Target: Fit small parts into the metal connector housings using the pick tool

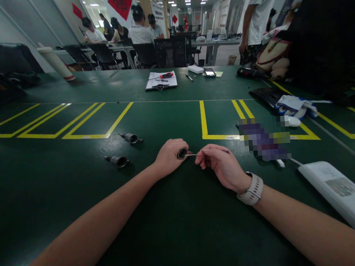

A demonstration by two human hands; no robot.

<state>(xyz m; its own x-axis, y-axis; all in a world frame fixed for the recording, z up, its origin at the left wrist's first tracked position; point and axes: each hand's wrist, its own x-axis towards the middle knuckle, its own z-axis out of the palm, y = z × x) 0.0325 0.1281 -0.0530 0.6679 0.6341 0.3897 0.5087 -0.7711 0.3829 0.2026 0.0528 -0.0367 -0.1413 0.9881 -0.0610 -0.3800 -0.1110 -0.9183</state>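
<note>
My left hand point(170, 156) is closed around a dark metal cup-shaped part point(182, 153), its round open end turned towards me. Pinched in the fingers of my right hand point(218, 162) is a thin metal-shafted tool point(190, 155). Its shaft reaches left to the part's opening; my fingers cover most of the handle, so its exact kind cannot be made out. To the left on the green table lie two similar dark metal parts, a farther one point(131, 138) and a nearer one point(118, 161), both on their sides with narrow stems pointing left.
The green table point(185, 230) carries yellow tape outlines point(85, 137). Ahead lies a clipboard point(161, 82) with a red-black screwdriver point(167, 75). On the right are a white power strip point(338, 190), a blurred purple item point(264, 140) and a cloth point(295, 105). A tumbler point(57, 62) stands far left.
</note>
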